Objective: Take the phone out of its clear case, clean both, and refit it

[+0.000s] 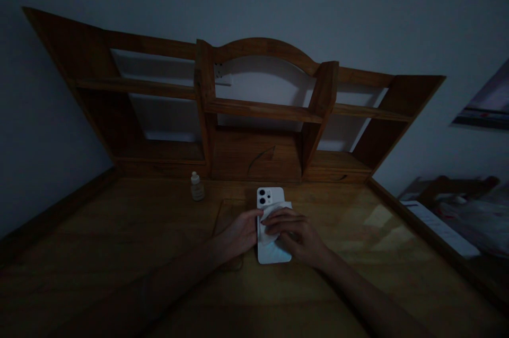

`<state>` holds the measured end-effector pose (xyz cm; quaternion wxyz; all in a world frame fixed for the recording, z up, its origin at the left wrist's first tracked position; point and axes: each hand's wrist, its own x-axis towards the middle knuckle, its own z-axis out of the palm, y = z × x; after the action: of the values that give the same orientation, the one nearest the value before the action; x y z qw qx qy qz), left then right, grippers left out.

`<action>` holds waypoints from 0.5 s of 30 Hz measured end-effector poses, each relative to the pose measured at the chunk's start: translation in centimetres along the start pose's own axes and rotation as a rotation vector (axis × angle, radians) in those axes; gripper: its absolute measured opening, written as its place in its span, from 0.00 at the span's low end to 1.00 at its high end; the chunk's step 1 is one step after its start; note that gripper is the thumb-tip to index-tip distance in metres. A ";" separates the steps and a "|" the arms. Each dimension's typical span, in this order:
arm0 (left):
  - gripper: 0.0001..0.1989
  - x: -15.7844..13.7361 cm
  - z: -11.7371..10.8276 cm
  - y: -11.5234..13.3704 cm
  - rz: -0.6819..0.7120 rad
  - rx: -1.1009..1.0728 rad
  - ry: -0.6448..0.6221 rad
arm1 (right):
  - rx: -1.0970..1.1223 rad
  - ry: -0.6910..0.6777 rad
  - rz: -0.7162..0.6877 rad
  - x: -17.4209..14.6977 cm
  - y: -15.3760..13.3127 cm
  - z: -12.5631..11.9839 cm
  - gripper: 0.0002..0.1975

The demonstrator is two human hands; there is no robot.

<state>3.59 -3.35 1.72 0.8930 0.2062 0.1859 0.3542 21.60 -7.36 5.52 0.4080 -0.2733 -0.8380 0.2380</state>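
A white smartphone (274, 256) lies back up on the wooden desk, its camera lenses toward the far end. My left hand (242, 233) steadies it along its left edge, thumb at the upper side; some of the fingers are hidden. Pressed against the phone's back is a white tissue or thin cloth (269, 213), pinched under the bent fingers of my right hand (296, 232). Partly beneath my left hand lies a clear, thin-rimmed phone case (226, 209).
A small bottle with a white cap (197, 188) stands behind my left hand. Along the desk's back runs a wooden shelf unit (262, 111). The wooden desk (350, 242) has a raised right edge, beyond which are a white panel (441, 226) and a chair (457, 189).
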 end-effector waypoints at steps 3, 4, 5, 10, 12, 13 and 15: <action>0.08 0.0 -0.1 0.1 -0.008 0.019 -0.040 | 0.004 0.007 0.007 0.0 0.1 0.1 0.18; 0.08 0.0 0.0 0.1 -0.013 0.023 -0.056 | 0.003 0.007 0.010 0.0 0.1 0.1 0.18; 0.07 -0.1 0.0 0.1 -0.014 0.025 -0.066 | 0.003 0.006 0.009 0.0 0.1 0.1 0.18; 0.08 -0.2 0.4 0.1 -0.001 0.043 -0.023 | 0.002 0.010 0.011 -0.1 0.0 0.2 0.19; 0.09 -0.2 0.6 0.0 0.007 0.066 0.009 | 0.004 -0.003 0.015 -0.1 -0.1 0.2 0.19; 0.10 -0.2 0.6 0.0 0.009 0.077 0.019 | 0.004 -0.012 0.014 -0.1 -0.1 0.2 0.19; 0.12 -0.1 0.6 -0.1 0.010 0.090 0.033 | 0.003 -0.023 0.011 -0.1 -0.1 0.2 0.19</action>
<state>3.86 -3.66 2.25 0.8779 0.2414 0.2153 0.3531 21.50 -7.54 5.43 0.3975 -0.2743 -0.8408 0.2445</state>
